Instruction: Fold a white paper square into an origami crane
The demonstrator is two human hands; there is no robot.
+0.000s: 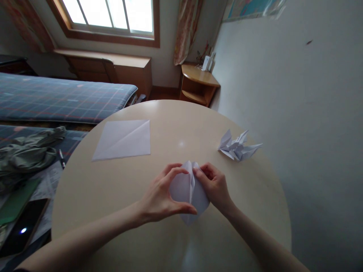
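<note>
Folded paper: I see this white folded paper [200, 194] above the near half of the round worktop [181, 117], its folds standing up along the middle.
Right hand: my right hand [217, 185] holds the upper right edge of the folded paper, grip narrow, thumb on the near face.
Left hand: my left hand [161, 194] is at the left side of the folded paper, grip wide, thumb crossing its lower part; firm contact I cannot tell.
Flat paper: one white flat paper [124, 139], with diagonal crease, lies farther and to the left of the folded paper.
Pointed paper shapes: the white pointed paper shapes [239, 147] rest together, farther and to the right of the folded paper.
Phone: a dark phone [24, 226] lies well to the left of the folded paper, off the worktop.
</note>
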